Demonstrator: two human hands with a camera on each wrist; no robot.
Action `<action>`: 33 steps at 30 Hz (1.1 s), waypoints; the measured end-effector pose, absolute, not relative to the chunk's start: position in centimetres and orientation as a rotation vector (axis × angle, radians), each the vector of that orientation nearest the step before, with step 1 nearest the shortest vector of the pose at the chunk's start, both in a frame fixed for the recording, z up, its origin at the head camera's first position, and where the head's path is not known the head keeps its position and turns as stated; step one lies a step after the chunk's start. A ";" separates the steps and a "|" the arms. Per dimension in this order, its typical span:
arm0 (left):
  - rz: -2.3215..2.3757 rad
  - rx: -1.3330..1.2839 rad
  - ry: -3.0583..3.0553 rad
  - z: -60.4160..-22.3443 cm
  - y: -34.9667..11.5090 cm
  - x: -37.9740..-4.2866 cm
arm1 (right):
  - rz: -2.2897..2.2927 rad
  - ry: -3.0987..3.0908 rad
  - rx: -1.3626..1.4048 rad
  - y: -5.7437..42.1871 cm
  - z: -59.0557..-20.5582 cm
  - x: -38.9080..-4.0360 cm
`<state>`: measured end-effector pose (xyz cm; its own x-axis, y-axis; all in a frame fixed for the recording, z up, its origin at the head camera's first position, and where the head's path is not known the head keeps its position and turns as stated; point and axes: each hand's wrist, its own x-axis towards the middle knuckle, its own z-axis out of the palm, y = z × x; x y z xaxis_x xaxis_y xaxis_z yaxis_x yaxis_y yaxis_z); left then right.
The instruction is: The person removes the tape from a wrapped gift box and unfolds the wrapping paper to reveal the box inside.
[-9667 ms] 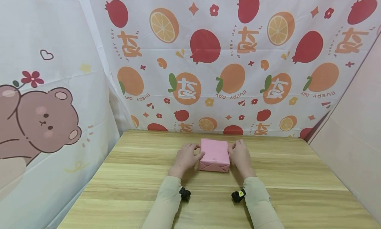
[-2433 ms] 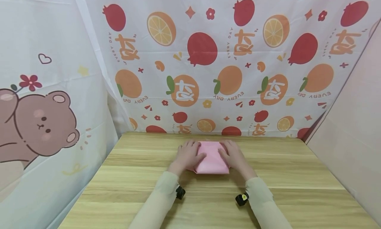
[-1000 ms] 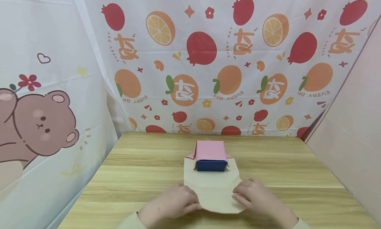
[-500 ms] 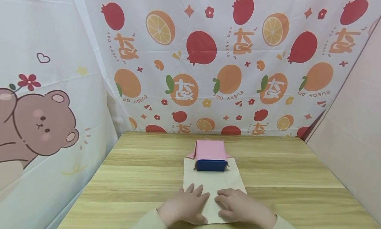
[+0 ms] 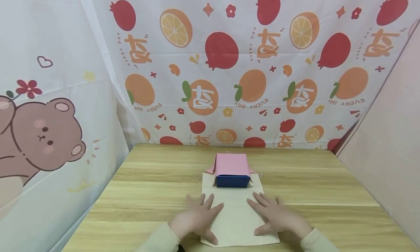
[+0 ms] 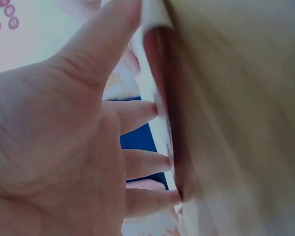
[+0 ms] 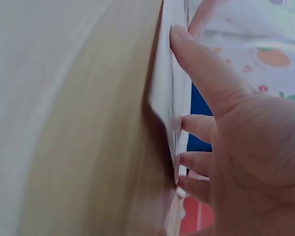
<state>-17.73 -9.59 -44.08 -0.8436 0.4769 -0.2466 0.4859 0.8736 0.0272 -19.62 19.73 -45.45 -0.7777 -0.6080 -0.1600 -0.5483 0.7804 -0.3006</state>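
A dark blue box (image 5: pixel 232 181) sits mid-table, its top covered by pink paper (image 5: pixel 232 164). From under it, the paper's cream inner side (image 5: pixel 234 215) stretches flat towards the person. My left hand (image 5: pixel 198 216) rests on the sheet's left edge with fingers spread. Likewise spread, my right hand (image 5: pixel 278 215) touches its right edge. Seen from the left wrist, the straight fingers (image 6: pixel 146 164) meet the paper, with the blue box behind. In the right wrist view the thumb (image 7: pixel 194 51) and fingertips touch the paper, whose near edge lifts a little off the table.
The wood-grain table (image 5: pixel 147 193) extends on both sides of the paper. A fruit-print curtain (image 5: pixel 183 62) hangs behind it. To the left hangs a white curtain with a bear print (image 5: pixel 49 135), and a plain pale one (image 5: pixel 384 150) is at the right.
The wrapped pink package is now unfolded in front, showing the blue box. Over the last second the hands let go of the flap's edge, flattened it and spread apart to its sides.
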 end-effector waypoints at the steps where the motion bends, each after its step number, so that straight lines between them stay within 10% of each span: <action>1: -0.048 0.722 2.801 -44.1 -9.9 -17.8 | -0.357 2.723 -0.900 20.1 -45.5 -19.7; 33: 0.107 0.729 2.842 -43.4 -11.4 -22.1 | -0.513 2.920 -0.994 20.1 -44.7 -22.5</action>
<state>-22.13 -11.41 -43.37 -0.8569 0.4831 -0.1798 0.4682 0.8753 0.1207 -22.54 20.05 -44.68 -0.7977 -0.5961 0.0909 -0.5914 0.7441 -0.3109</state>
